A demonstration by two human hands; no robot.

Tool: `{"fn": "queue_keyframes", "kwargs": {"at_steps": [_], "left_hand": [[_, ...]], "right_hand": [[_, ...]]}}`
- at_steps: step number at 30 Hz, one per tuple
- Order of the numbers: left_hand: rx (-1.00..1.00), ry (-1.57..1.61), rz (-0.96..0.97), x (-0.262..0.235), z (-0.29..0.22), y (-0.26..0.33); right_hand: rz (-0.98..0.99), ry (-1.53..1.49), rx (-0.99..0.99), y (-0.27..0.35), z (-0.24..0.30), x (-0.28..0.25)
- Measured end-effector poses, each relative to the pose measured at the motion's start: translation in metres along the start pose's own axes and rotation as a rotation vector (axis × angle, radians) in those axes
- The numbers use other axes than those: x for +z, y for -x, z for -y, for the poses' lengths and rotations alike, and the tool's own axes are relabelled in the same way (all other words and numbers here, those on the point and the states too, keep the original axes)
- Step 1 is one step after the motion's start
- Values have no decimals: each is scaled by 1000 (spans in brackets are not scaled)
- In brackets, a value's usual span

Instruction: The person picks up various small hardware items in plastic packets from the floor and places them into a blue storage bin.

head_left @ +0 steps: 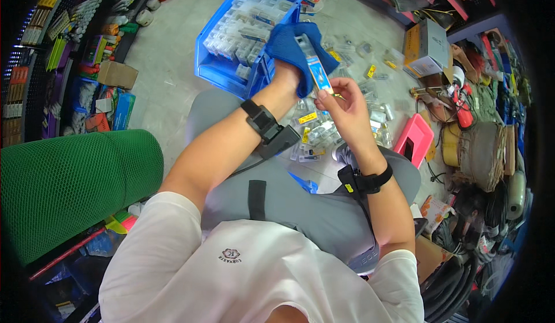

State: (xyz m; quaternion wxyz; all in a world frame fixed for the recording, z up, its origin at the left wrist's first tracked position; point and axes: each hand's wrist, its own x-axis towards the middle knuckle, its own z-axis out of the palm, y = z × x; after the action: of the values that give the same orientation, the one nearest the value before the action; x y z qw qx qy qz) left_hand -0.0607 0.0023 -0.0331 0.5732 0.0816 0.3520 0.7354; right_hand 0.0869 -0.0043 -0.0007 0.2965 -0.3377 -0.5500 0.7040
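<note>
Blister-packed small parts are what you have in hand: one long clear pack with a blue card backing (pixel 315 63) stands nearly upright between your two hands, just right of the blue crate (pixel 231 71). Your left hand (pixel 292 63) is wrapped in a blue cloth (pixel 289 43) and closes around the upper part of the pack from behind, while your right hand (pixel 341 106) pinches its lower end between thumb and fingertips. Right of the crate and beneath your hands, many more clear packs with yellow labels (pixel 324 129) lie scattered on the floor; inside the crate others sit in tidy rows. A pink case (pixel 413 138) lies farther right of the crate, beyond the loose pile, and a cardboard box (pixel 425 48) sits past that. As I judge it, the smooth plastic could slip through the cloth if your left grip loosens, since fabric gives little purchase on it. Press too hard while wiping and the thin blister may crease or pop off its card. A dropped pack would vanish among the look-alikes below.
</note>
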Motion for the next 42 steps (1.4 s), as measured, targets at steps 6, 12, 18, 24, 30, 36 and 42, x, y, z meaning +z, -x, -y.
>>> {"fn": "queue_keyframes", "kwargs": {"at_steps": [6,12,18,24,30,36,42], "left_hand": [[-60,-49,-37,5,9,12],[-126,-203,-112,3,18,20],[-86,-303,211,12,16,12],[-196,-440,351,27,24,32],[219,-876,655,8,23,14],[0,-808,754,15,11,17],[-127,-743,640,15,18,26]], "right_hand": [[0,-52,-9,1,-16,-7],[-108,-22,-11,-4,-17,-6],[-261,412,-362,-16,13,-34],[-202,655,-306,-13,17,-41],[-113,495,-313,-15,12,-49],[44,557,-352,-8,27,-58],[-110,430,-347,-18,27,-80]]}}
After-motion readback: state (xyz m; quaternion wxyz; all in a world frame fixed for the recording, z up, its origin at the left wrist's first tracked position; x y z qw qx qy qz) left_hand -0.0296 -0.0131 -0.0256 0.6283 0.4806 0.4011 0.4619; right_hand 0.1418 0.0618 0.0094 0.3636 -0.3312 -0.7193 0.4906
